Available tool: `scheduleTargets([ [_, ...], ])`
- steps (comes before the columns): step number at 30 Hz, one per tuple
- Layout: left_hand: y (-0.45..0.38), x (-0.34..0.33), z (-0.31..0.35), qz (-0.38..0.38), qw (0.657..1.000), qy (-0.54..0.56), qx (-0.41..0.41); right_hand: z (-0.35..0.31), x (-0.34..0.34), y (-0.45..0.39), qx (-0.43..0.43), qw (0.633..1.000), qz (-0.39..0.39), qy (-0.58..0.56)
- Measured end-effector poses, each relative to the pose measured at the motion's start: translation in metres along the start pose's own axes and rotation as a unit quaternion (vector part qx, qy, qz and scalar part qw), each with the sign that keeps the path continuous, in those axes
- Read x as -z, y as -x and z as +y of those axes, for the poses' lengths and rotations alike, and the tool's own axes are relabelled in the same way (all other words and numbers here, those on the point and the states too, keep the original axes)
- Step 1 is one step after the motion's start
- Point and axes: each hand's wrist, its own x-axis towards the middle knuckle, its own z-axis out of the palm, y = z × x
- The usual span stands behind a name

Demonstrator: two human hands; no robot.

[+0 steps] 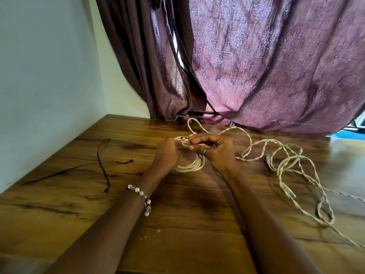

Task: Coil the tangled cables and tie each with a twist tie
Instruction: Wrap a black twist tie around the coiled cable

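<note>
Head view. Nearest: two forearms reaching across the wooden table (83,224), a beaded bracelet (140,194) on the left wrist. Left hand (167,153) curled, fingertips pinching at the top of the coil (190,166); right hand (213,151) likewise curled, pinching a thin dark twist tie (184,137) against the coil's far edge. Coil of pale cable at table centre, between the hands. Judged stage: first bundle wound, tie being fastened, not yet closed. Remaining: tangled cables (292,165) sprawled right, uncoiled; spare ties (102,165) lying left, unused. No containers visible. Purple curtain (276,66) behind, far side.
</note>
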Motion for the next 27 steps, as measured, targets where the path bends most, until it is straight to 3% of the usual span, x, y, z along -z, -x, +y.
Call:
scheduleTargets([
  [6,0.003,-0.001,0.003,-0.007,0.999,0.052,-0.001,0.007,-0.003,-0.003,-0.022,0.993,0.047,0.105],
  [10,0.000,-0.006,0.000,-0.006,0.997,0.069,-0.028,0.015,-0.006,-0.003,0.059,0.967,0.090,0.231],
  [17,-0.004,-0.018,-0.004,0.004,0.991,0.103,-0.088,0.023,-0.011,-0.003,0.053,0.952,0.168,0.252],
  [24,-0.001,-0.019,-0.002,0.063,0.979,0.151,-0.124,0.014,-0.016,-0.002,0.168,0.901,0.131,0.379],
  [27,-0.002,-0.018,-0.003,0.077,0.976,0.162,-0.125,0.010,-0.022,0.002,0.177,0.888,0.090,0.415],
])
